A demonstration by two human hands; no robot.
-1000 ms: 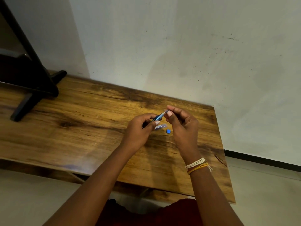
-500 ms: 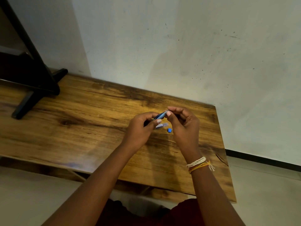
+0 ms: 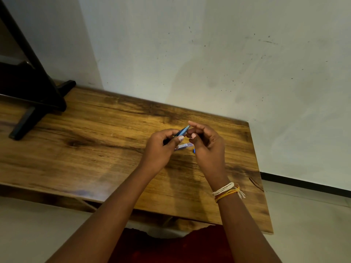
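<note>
Above the wooden table [image 3: 91, 152], my left hand [image 3: 159, 149] grips the body of a slim blue pen [image 3: 182, 130], which slants up to the right. My right hand [image 3: 207, 147] meets it from the right, with curled index finger and thumb pinching the pen's upper tip. A small clear plastic case [image 3: 183, 146] lies flat on the table just below the hands. A tiny blue piece [image 3: 194, 150] lies beside it, half hidden by my right hand.
A black stand [image 3: 34, 103] with splayed feet sits at the table's far left. A pale wall runs behind the table. The table's right edge ends near a black skirting strip [image 3: 303, 182] and light floor.
Both hands stay together on the pen in nearly the same spot. My right hand's fingers have shifted slightly at the tip.
</note>
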